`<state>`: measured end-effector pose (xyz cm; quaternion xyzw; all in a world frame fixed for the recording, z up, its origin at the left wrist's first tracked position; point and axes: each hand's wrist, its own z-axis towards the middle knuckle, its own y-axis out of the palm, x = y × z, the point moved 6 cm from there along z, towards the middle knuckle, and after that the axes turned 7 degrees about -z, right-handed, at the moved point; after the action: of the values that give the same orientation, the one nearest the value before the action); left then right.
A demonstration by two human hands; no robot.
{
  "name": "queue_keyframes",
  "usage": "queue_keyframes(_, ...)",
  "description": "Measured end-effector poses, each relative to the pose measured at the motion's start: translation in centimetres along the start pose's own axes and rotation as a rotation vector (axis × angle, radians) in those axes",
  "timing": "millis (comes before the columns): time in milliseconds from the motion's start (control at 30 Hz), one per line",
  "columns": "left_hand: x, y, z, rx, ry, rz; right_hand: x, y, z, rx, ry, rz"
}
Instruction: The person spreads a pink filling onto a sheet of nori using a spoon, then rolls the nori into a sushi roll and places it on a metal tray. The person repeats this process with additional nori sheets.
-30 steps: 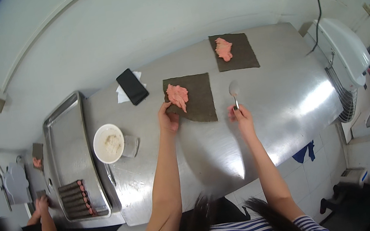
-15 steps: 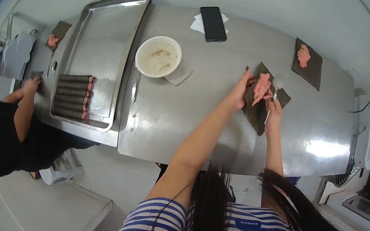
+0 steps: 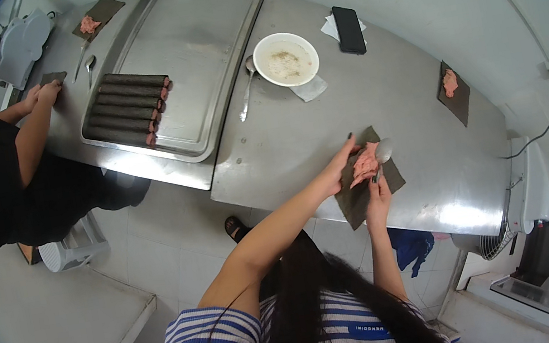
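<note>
A dark seaweed sheet (image 3: 356, 206) lies near the front edge of the steel table, with a mound of pink paste (image 3: 364, 166) on it. My left hand (image 3: 338, 169) rests along the sheet's left edge, its fingers stretched out; part of its thumb side is hidden by the paste. In my right hand (image 3: 377, 202) is a metal spoon (image 3: 383, 150), its bowl at the paste's right side and most of its handle hidden by the fingers. A second seaweed sheet (image 3: 464, 105) with pink paste (image 3: 449, 83) lies at the far right.
Left of me stands a large metal tray (image 3: 195, 46) with several seaweed rolls (image 3: 126, 109). A white bowl (image 3: 285, 59), another spoon (image 3: 248, 89) and a phone (image 3: 349, 30) are on the table (image 3: 297, 135). At far left a co-worker's hands (image 3: 44, 95) hold a dark sheet.
The view has shifted, so tray and bowl sit further right in it. The sheet lies closer to the table's front edge, with both hands still at it. The spoon's bowl is nearer the paste.
</note>
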<state>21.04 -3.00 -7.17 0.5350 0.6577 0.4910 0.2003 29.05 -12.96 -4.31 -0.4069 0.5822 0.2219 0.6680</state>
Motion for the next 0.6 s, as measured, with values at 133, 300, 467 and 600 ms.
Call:
queue_keyframes(133, 2.0, -3.0, -6.7, 0.031, -0.007, -0.224, -3.2, 4.7, -3.6, -0.188, -0.039, -0.004)
queue_keyframes(300, 6.6, -5.8, -14.3, 0.035, 0.143, -0.135, -6.2, 11.5, -6.1, -0.288, -0.086, -0.051)
queue_keyframes(467, 9.9, -9.2, -17.5, 0.085, 0.301, -0.075, -7.4, 15.3, -5.0, -0.322, -0.127, -0.065)
queue_keyframes(600, 10.9, -8.5, -18.8, 0.121, 0.404, -0.107, -4.0, 14.6, -2.3, -0.316, 0.009, 0.041)
